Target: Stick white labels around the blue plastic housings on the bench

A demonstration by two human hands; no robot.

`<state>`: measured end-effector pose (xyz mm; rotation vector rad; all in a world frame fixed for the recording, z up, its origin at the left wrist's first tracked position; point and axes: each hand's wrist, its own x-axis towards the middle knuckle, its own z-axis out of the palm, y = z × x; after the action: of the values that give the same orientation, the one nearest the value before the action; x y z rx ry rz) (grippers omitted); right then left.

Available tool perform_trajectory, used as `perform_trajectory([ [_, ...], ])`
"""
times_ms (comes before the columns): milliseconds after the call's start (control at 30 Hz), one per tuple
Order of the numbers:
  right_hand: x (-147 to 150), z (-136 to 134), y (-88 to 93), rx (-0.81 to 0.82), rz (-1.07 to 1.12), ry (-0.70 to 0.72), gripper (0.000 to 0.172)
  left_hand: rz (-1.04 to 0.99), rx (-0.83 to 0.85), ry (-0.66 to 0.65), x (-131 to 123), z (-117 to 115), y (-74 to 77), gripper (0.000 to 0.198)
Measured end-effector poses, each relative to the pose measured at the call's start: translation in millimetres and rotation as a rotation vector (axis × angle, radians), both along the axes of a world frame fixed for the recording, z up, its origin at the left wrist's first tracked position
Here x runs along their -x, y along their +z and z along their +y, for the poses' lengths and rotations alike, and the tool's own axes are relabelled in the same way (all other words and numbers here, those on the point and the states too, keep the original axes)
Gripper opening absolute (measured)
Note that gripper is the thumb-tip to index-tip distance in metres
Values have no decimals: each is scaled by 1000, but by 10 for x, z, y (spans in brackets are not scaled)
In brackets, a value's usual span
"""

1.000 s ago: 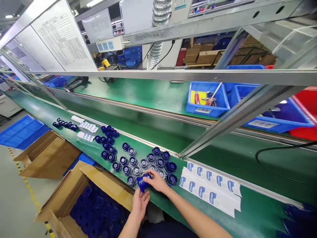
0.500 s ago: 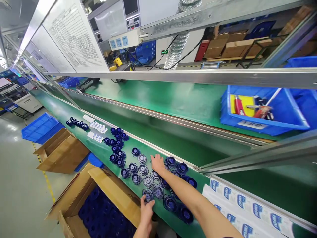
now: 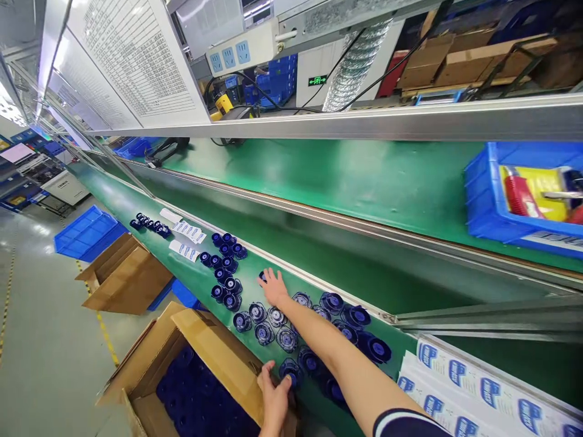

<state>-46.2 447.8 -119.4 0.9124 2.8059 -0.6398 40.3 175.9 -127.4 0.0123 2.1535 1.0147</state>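
Several dark blue round plastic parts (image 3: 266, 332) lie in a cluster on the green bench strip (image 3: 136, 203). My right hand (image 3: 273, 285) is stretched out flat, fingers spread, over a blue part (image 3: 263, 276) at the far side of the cluster. My left hand (image 3: 273, 394) is at the near edge of the bench, fingers curled onto a blue part (image 3: 290, 369) beside the flap of an open cardboard box (image 3: 214, 358). That box holds many more blue parts (image 3: 200, 400).
More blue parts (image 3: 225, 249) and small white label strips (image 3: 187, 230) lie further left. Sheets of blue-printed labels (image 3: 478, 388) lie at right. A conveyor belt (image 3: 364, 182) runs beyond, with a blue bin (image 3: 483, 200). Cardboard boxes (image 3: 127, 276) and a blue crate (image 3: 84, 227) stand on the floor.
My right hand let go of the blue part it held a second ago and reached further left across the cluster. My left hand stayed at the near edge. The view swung left.
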Motion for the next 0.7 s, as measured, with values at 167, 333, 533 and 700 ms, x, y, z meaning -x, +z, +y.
perform_trajectory([
  [167, -339, 143, -48, -70, -116, -244, 66, 94, -26, 168, 796, 142, 36, 55],
  [333, -572, 205, 4, -51, -112, -380, 65, -49, -94, 307, 1430, 480, 17, 42],
  [533, -955, -201, 84, -53, 102, -315, 60, -326, -212, 446, 1576, 930, -75, 34],
  [700, -1734, -736, 7, -62, 285, -269, 45, -515, -305, 580, 1692, 1374, -152, 34],
])
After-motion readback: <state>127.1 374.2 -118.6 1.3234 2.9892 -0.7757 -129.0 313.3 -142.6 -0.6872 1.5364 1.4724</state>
